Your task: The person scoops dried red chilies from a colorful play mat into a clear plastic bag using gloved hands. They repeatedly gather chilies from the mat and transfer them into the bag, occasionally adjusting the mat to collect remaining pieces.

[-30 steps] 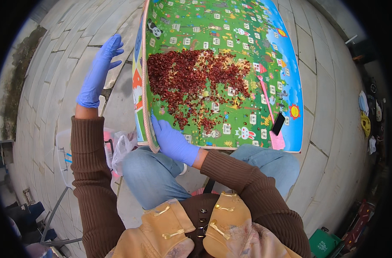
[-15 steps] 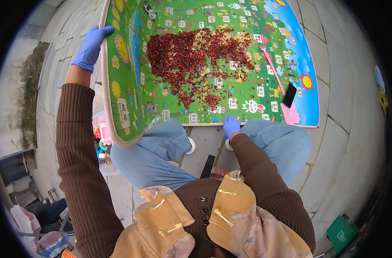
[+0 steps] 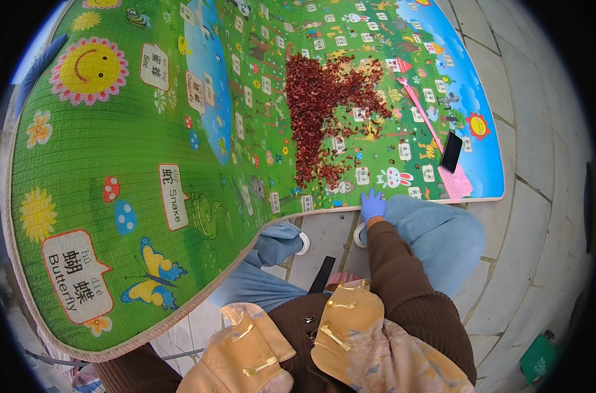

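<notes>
My left hand (image 3: 38,69), in a blue glove, grips the raised left edge of a green play mat (image 3: 134,242) printed with animals and flowers. The lifted side stands up high and hides most of my left arm. Gloved in blue too, my right hand (image 3: 372,205) rests on the mat's near edge with fingers spread. Dark red dried pieces (image 3: 311,98), which look like cut chillies, lie heaped on the mat among pale yellow seeds. Their left side slopes against the lifted part.
To the right on the mat lies a pink fly swatter (image 3: 421,114), with a black phone (image 3: 451,152) across it. Grey paving slabs (image 3: 527,216) surround the mat. A green container (image 3: 539,359) stands at the lower right. My knees (image 3: 435,242) are close to the near edge.
My left hand has raised the mat's left side much higher and pulled it outward. The red pieces on the left have slid rightward into a narrower heap. My right hand stays at the edge.
</notes>
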Motion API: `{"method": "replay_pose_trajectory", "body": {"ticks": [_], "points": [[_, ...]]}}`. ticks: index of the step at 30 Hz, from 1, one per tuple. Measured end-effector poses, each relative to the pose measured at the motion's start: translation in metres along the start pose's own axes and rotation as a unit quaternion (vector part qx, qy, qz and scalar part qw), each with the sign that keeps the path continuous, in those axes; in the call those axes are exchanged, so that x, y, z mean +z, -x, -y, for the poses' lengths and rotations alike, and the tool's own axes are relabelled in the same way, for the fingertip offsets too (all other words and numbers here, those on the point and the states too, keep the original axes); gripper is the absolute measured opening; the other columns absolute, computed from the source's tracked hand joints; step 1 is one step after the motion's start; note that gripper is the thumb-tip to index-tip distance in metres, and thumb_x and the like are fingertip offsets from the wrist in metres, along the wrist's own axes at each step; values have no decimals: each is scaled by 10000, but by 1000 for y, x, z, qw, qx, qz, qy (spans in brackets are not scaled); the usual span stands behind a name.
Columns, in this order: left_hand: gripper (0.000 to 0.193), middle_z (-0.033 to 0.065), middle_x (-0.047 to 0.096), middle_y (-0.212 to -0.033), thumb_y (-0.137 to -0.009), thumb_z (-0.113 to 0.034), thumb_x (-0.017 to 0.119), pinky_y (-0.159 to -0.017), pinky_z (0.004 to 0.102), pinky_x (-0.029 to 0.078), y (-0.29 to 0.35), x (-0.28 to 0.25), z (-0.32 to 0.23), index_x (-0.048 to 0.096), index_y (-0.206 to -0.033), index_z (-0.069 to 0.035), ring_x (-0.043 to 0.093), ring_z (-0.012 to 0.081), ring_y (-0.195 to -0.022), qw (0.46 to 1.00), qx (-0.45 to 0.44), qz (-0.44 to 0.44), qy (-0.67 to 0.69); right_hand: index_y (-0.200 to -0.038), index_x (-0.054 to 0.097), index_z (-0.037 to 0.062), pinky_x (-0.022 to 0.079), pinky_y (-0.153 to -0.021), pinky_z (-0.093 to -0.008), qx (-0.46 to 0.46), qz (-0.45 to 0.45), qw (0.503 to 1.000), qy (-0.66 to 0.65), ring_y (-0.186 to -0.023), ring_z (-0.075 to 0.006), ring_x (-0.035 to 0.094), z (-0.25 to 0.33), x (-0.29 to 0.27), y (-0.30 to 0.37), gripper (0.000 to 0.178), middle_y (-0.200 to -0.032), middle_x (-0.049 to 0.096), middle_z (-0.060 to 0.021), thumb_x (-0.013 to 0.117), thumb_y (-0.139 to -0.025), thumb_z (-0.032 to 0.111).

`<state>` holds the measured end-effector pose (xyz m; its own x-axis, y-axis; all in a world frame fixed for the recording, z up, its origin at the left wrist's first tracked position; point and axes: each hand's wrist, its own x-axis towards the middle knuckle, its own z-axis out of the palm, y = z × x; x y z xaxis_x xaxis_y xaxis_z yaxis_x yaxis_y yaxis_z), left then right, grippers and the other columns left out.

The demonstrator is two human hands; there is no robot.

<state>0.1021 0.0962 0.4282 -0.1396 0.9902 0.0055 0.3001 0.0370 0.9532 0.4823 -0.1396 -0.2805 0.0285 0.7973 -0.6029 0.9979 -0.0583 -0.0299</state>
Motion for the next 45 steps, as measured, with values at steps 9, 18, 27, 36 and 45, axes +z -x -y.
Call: {"method": "replay_pose_trajectory", "body": {"ticks": [9,18,27,36,45], "points": [[468,178,688,-1119,-930,-182,687,-838,296,573,15,-51,-37,565,-1321,44,703,208,-934,987,7,18,-161,-1453,508,247,319,-1144,-555,-7,7,998,-61,-1446,-462,304,-5,2,1,456,-1575,352,-127,447,-1001,255],[507,184,673,-1165,-936,-170,676,-867,297,565,-1,-102,-54,531,-1372,44,695,216,-974,970,4,38,-239,-1363,516,12,369,-1119,-522,-17,34,985,-169,-1375,-456,392,16,-22,-9,479,-1460,430,-225,519,-969,286],[517,149,660,-1212,-957,-192,654,-887,287,560,16,-86,-48,511,-1394,46,678,193,-1020,972,2,54,-229,-1534,297,-40,242,-1205,-376,-235,-713,473,-462,-1485,-306,304,-4,-453,97,576,-1591,330,-206,464,-1082,276],[500,143,698,-1131,-926,-186,695,-862,327,586,44,-47,-41,542,-1365,-1,708,197,-944,987,-62,-39,-144,-1574,125,-41,131,-1245,-365,-286,-545,562,-552,-1536,-283,143,244,-421,142,634,-1658,137,-191,205,-1104,376],[483,126,697,-1153,-928,-202,706,-877,314,573,42,-39,-24,572,-1353,-14,705,186,-962,985,38,26,-167,-1586,163,-3,108,-1249,-388,-279,-613,429,-601,-1541,-288,136,105,-431,62,612,-1661,149,-185,343,-1107,333]]}}
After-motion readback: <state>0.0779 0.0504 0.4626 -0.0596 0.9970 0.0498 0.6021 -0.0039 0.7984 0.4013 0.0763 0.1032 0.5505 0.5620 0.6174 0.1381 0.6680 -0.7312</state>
